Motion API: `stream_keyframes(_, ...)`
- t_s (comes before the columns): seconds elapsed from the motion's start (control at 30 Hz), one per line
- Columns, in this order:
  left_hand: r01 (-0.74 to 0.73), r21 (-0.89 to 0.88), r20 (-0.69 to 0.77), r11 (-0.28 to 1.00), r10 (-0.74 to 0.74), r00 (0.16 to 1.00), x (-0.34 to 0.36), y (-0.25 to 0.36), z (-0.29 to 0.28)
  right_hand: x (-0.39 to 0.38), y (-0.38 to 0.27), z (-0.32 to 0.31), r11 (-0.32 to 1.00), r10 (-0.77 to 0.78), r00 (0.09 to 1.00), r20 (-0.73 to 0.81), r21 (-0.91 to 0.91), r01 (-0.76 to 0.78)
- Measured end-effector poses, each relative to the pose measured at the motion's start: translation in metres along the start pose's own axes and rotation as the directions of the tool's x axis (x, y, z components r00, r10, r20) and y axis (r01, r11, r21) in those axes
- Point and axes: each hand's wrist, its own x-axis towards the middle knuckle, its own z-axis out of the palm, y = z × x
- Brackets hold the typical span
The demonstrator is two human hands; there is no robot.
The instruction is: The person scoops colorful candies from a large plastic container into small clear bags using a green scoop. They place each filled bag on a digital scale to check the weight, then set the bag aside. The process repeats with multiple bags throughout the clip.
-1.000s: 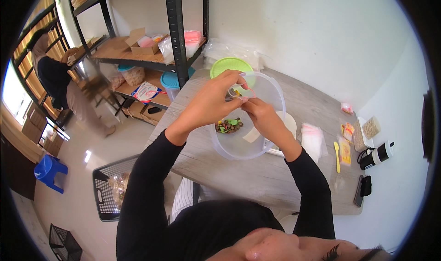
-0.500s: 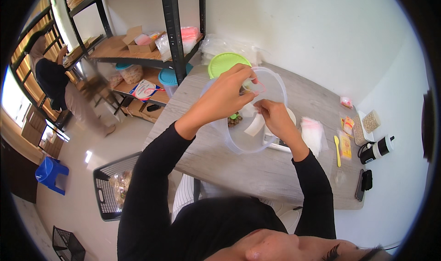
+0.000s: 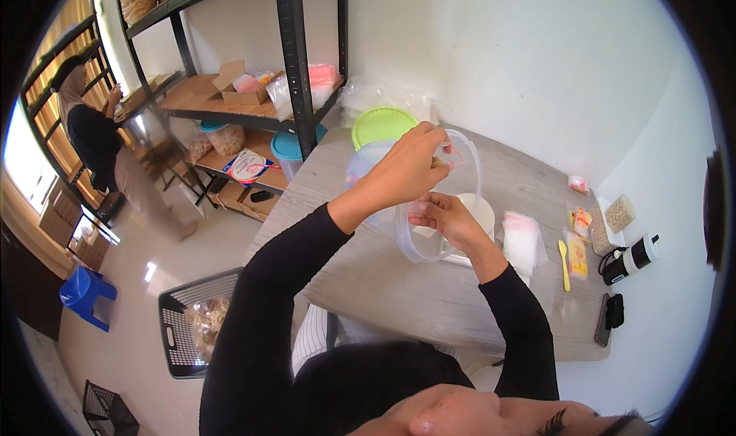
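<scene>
A large clear plastic tub (image 3: pixel 479 167) is tipped on the grey table (image 3: pixel 368 282), its round opening turned to the right. My left hand (image 3: pixel 414 164) is above it, fingers pinched on a small thin clear piece with a pinkish edge (image 3: pixel 458 157), which looks like a small plastic bag. Inside the tub's opening is my right hand (image 3: pixel 448 217), its fingers curled; what they hold, if anything, is hidden. Under the right hand shows a pale, flat piece (image 3: pixel 423 232). A round white thing (image 3: pixel 479 212), partly covered by the tub rim and my hand, sits behind.
A green lid (image 3: pixel 376 125) lies at the far left of the table. On the right are small plastic bags (image 3: pixel 523 240), a yellow spoon (image 3: pixel 565 266), a tumbler (image 3: pixel 632 258) and a phone (image 3: pixel 602 321). A basket (image 3: pixel 180 329) stands on the floor; another person (image 3: pixel 92 137) stands by shelves.
The tub has tipped, and the brown pieces and green thing inside are out of sight. My left hand has moved right and down; my right hand has lowered, its fingers now inside the opening.
</scene>
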Motion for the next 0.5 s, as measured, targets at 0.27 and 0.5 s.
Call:
stream_keyframes(0.27,-0.010,-0.006,-0.032,1.000,0.009,0.999,-0.009,0.004,0.000,0.014,-0.004,0.012,0.936,-0.003,0.998,-0.066,0.350,0.026)
stream_keyframes(0.5,-0.003,0.110,-0.164,0.994,0.021,0.986,-0.026,-0.005,-0.026,0.007,-0.029,0.003,0.927,-0.124,0.980,-0.158,0.333,0.171)
